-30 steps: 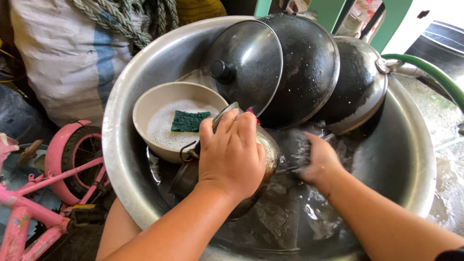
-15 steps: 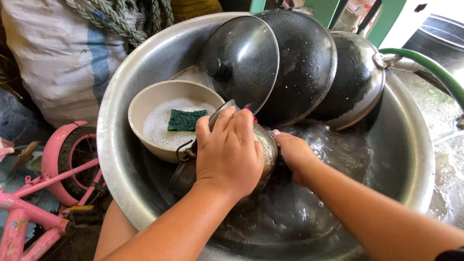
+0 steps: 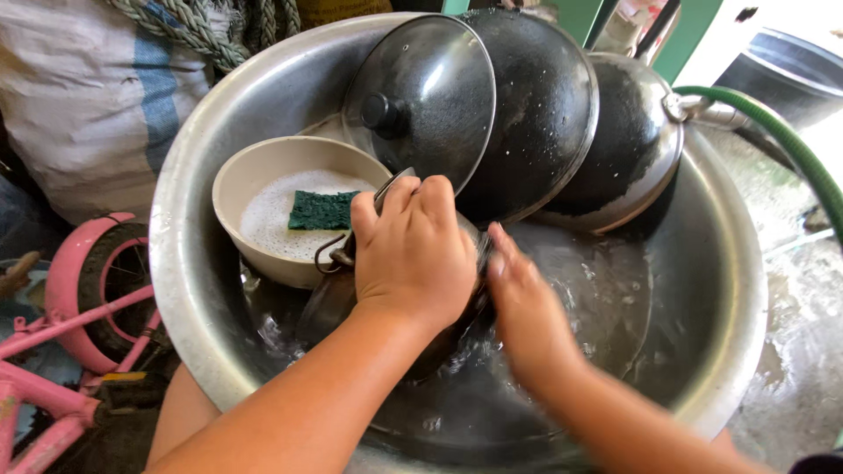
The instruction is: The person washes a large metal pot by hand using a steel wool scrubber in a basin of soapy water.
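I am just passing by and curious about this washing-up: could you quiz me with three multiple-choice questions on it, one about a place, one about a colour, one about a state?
1. Where does the green scouring pad lie?
A. in the beige round bowl of foam
B. on the pink bicycle
C. on the glass lid

2. What colour is the hose at the right?
A. red
B. green
C. white

3. What is the left hand doing?
A. hanging free
B. resting on the hose
C. gripping a small metal pot in the big steel basin

Answers: 1 A, the pad rests on the foam inside the bowl. 2 B, the hose is plainly green. 3 C, its fingers close over the pot's rim, with the right hand beside it.
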